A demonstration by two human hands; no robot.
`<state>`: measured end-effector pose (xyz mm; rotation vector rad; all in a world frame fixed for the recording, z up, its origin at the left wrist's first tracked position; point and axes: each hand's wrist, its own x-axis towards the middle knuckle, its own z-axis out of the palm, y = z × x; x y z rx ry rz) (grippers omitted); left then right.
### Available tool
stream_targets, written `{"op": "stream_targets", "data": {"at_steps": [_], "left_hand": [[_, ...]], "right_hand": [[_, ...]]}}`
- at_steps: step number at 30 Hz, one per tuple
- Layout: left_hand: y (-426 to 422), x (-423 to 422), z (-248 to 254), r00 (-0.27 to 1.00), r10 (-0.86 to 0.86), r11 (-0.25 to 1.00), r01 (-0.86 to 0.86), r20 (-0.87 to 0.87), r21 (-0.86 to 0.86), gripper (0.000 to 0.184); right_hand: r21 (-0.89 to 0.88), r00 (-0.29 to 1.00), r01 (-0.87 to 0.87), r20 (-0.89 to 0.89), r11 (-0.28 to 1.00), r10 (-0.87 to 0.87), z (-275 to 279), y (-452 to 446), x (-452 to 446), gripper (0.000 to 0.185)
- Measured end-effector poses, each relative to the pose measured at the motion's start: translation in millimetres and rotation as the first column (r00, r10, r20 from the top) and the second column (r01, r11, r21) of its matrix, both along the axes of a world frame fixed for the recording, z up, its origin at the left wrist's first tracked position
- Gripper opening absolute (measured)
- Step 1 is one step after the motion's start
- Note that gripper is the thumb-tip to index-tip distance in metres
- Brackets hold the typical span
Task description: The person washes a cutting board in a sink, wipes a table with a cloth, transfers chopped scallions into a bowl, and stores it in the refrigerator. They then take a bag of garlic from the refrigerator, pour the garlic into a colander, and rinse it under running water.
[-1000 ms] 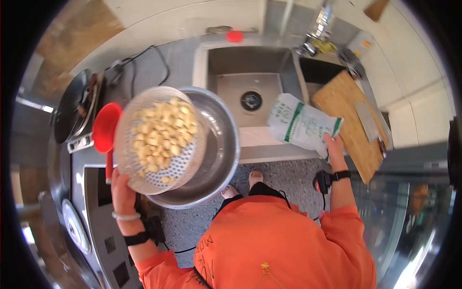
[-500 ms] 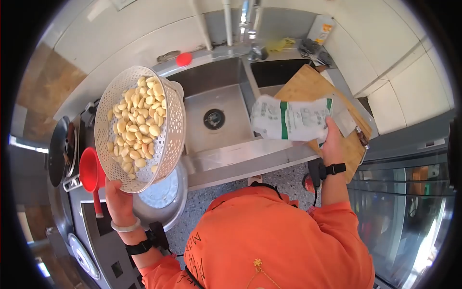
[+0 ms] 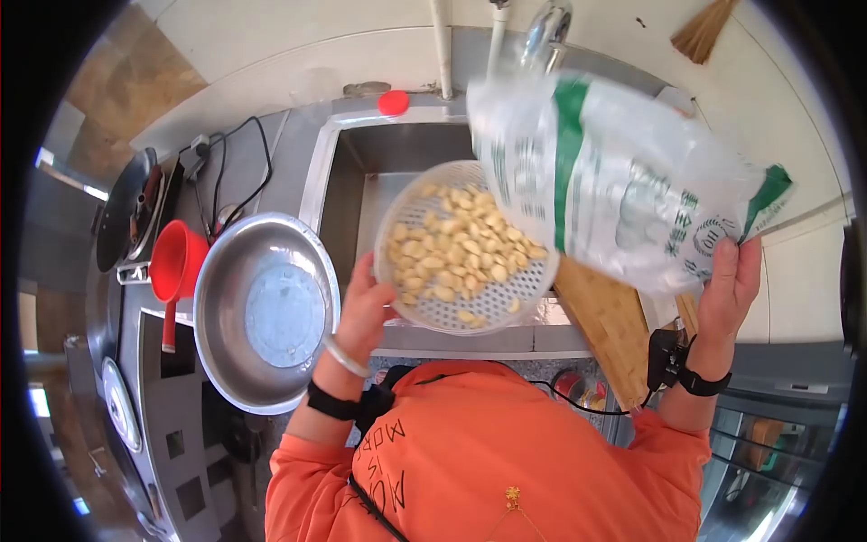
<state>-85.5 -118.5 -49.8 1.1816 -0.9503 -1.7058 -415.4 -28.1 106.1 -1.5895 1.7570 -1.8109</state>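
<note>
My left hand (image 3: 364, 312) grips the rim of a white perforated basket (image 3: 442, 312) at its lower left. Pale yellow pieces, like peeled garlic cloves (image 3: 461, 242), cover much of the basket's bottom. The basket hangs over the sink. In my right hand (image 3: 733, 285) is the bottom corner of a white plastic bag with green bands (image 3: 623, 181), raised and tilted at the right. The bag's left part overlaps the basket's upper right edge. Whether anything is inside the bag is hidden.
A steel basin (image 3: 208, 316) stands left of the sink (image 3: 343, 181), beside a red ladle (image 3: 177, 262). A wooden cutting board (image 3: 603, 330) lies at the right, partly under the bag. A red lid (image 3: 394, 103) sits behind the sink; a pan (image 3: 122, 212) is far left.
The basket has moved right, away from above the basin to over the sink. The bag has been lifted higher and closer to the camera, and its left part now overlaps the basket.
</note>
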Motion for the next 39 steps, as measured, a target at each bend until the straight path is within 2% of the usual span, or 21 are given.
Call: {"op": "stream_targets", "data": {"at_steps": [1,3,4,7,8,13,16,18,19,21,25,26,27,28,30,31,33,34,35,37,39], "left_hand": [[4,-9,-6,1.0,-0.014,0.996,0.017,-0.027,0.086,0.062],[11,-19,-21,0.998,-0.024,0.983,0.035,-0.064,0.181,0.063],[12,-21,-33,0.998,-0.034,0.975,0.043,-0.044,0.216,0.064],[14,-24,-43,0.997,-0.06,0.963,0.073,-0.055,0.259,0.068],[15,-22,-49,0.993,-0.114,0.958,0.12,-0.037,0.261,0.069],[20,-16,-59,0.979,-0.205,0.947,0.198,0.003,0.252,0.07],[22,-13,-79,0.973,-0.193,0.977,0.178,0.125,0.117,0.065],[22,-9,-83,0.819,-0.204,0.948,0.301,0.537,-0.099,0.062],[22,-8,-76,0.816,-0.212,0.947,0.307,0.539,-0.093,0.062],[18,-7,-54,0.501,-0.31,0.856,0.517,0.808,0.007,0.065],[12,-6,-40,0.346,-0.328,0.855,0.505,0.879,0.121,0.067],[10,-7,-36,0.362,-0.054,0.836,0.526,0.93,-0.156,0.065],[9,-8,-31,0.388,0.222,0.733,0.538,0.895,-0.415,0.063],[7,-13,-22,0.386,0.218,0.735,0.54,0.896,-0.411,0.063],[-2,-31,-2,0.891,-0.072,0.941,0.211,0.449,-0.267,0.049],[-8,-36,2,0.89,-0.073,0.941,0.211,0.45,-0.266,0.049],[-18,-46,7,0.928,-0.365,0.93,0.368,-0.076,0.025,0.038],[-19,-52,0,0.948,-0.304,0.951,0.307,-0.09,0.024,0.032],[-21,-55,-6,0.946,-0.311,0.949,0.315,-0.095,0.021,0.032],[-24,-58,-14,0.967,-0.17,0.979,0.189,-0.192,0.084,0.029],[-26,-55,-24,0.952,-0.183,0.973,0.211,-0.244,0.092,0.029]], "right_hand": [[0.008,1.0,-0.011,-0.006,1.0,0.011,-5,-4,-6,0.035],[0.318,0.878,0.137,-0.477,0.938,0.033,-14,-11,-17,0.031],[0.333,0.872,0.021,-0.467,0.943,0.146,-12,-18,-5,0.029],[0.211,0.868,-0.02,-0.481,0.977,0.121,-22,-25,2,0.03],[0.339,0.852,-0.037,-0.481,0.94,0.206,-18,-24,7,0.032],[0.33,0.931,-0.098,-0.301,0.939,0.204,-33,-33,6,0.033],[0.325,0.877,-0.14,-0.397,0.935,0.269,-35,-39,1,0.031],[0.308,0.948,-0.118,-0.247,0.944,0.199,-34,-38,1,0.031],[0.312,0.95,-0.114,-0.242,0.943,0.195,-38,-38,2,0.031],[0.247,0.957,-0.19,-0.169,0.95,0.235,-46,-40,3,0.03],[0.309,0.947,-0.166,-0.216,0.937,0.239,-42,-37,12,0.03],[0.304,0.933,-0.162,-0.262,0.939,0.246,-41,-36,12,0.03],[0.3,0.917,-0.16,-0.307,0.94,0.254,-40,-36,13,0.031],[0.304,0.918,-0.159,-0.304,0.939,0.254,-37,-37,15,0.031],[0.293,0.914,-0.235,-0.259,0.927,0.314,-33,-38,21,0.033],[0.294,0.914,-0.235,-0.257,0.927,0.314,-36,-40,21,0.033],[0.253,0.911,-0.311,-0.196,0.916,0.363,-41,-44,21,0.034],[0.252,0.913,-0.303,-0.201,0.919,0.356,-38,-42,21,0.034],[0.316,0.92,-0.381,0.038,0.869,0.39,-35,-40,22,0.034],[0.356,0.883,-0.462,0.274,0.812,0.382,-40,-34,9,0.034],[0.57,0.904,-0.365,0.028,0.737,0.426,-55,-27,-20,0.03]]}}
